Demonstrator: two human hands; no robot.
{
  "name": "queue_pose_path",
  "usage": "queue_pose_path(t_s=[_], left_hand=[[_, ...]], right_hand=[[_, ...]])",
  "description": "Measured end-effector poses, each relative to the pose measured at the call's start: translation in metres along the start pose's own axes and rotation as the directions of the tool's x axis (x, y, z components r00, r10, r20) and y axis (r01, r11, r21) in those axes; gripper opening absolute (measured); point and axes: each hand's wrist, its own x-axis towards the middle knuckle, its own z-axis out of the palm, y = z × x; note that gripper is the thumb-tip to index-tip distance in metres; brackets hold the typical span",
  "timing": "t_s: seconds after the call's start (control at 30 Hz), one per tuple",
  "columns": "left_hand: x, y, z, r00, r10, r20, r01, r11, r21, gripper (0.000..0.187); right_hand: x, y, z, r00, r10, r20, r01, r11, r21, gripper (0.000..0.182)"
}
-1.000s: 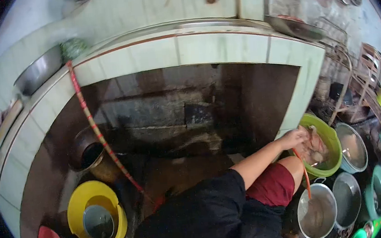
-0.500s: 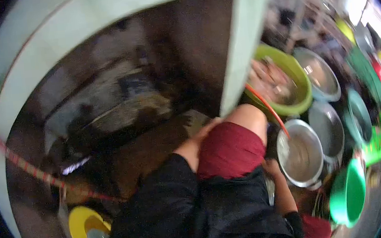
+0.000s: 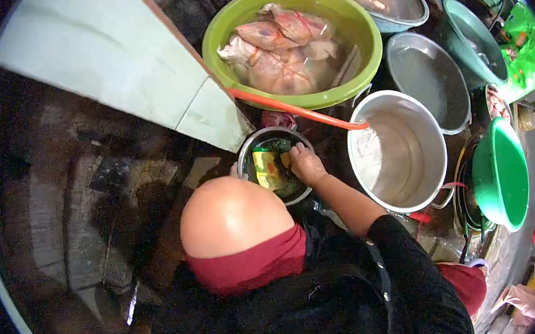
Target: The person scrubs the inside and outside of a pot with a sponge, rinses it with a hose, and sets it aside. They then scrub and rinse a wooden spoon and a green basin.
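A round metal bowl (image 3: pixel 244 148) is just beyond my raised knee. A yellow and green packet (image 3: pixel 268 169) lies inside it, with dark green contents around it. My right hand (image 3: pixel 306 164) grips the bowl at its right rim, fingers bent over the edge near the packet. At the left rim, only a small part of my left hand (image 3: pixel 237 170) shows, pressed against the bowl; my knee hides the rest. Right of the bowl stands a large metal pot (image 3: pixel 408 153), and an orange hose (image 3: pixel 294 109) runs into it.
An olive green tub (image 3: pixel 215 59) holds large pieces of fish in water. Behind the pot are metal basins (image 3: pixel 430 80) and a teal basin (image 3: pixel 471 38). A green basin (image 3: pixel 506 173) stands tilted at the right. A tiled wall edge (image 3: pixel 204 112) juts in from the upper left.
My view has swung right and closer to the tubs. My right hand has moved from beside my thigh to the bowl, which now shows with the packet inside. My left hand is at the bowl too.
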Motion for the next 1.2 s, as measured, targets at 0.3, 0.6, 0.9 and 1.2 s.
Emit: queue_pose_path(t_s=[0.3, 0.6, 0.9, 1.2], left_hand=[[0.032, -0.027, 0.005, 0.994, 0.036, 0.102, -0.046, 0.994, 0.099, 0.049], [0.018, -0.024, 0.006, 0.984, 0.18, -0.013, -0.135, 0.78, 0.611, 0.057], [0.024, -0.003, 0.029, 0.785, 0.102, 0.611, -0.572, 0.498, 0.652, 0.056], [0.035, -0.014, 0.033, 0.764, 0.027, 0.644, -0.544, 0.563, 0.621, 0.023]], right_hand=[[-0.016, 0.032, 0.076, 0.884, 0.243, 0.398, -0.359, 0.9, 0.247, 0.025], [0.035, -0.005, 0.014, 0.955, 0.127, 0.267, -0.068, 0.973, -0.221, 0.06], [0.01, -0.004, 0.078, 0.929, 0.053, 0.366, -0.001, 0.99, -0.141, 0.062], [-0.002, -0.009, 0.055, 0.927, 0.024, 0.375, 0.091, 0.954, -0.286, 0.056]])
